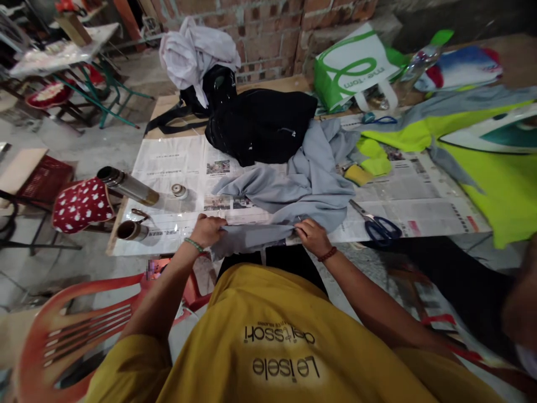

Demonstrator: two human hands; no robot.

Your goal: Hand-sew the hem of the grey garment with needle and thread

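Note:
A length of grey fabric (308,173) lies crumpled on the newspaper-covered table, its near edge pulled out between my two hands. My left hand (208,230), with a green bracelet at the wrist, is closed on the left end of that edge. On the right end, my right hand (312,236) pinches the same fabric between thumb and fingers. The stretched strip runs along the table's front edge, just before my body. To the right of my right hand lie scissors (376,224) with dark blue handles. Whatever my fingertips cover is hidden.
A black bag (260,123) stands behind the fabric. A steel thermos (128,184), its lid (179,191) and a cup (132,230) are at left. An iron (499,134) rests on yellow-green cloth (503,190) at right. Beside me are a red chair (84,319) and another person's leg (457,280).

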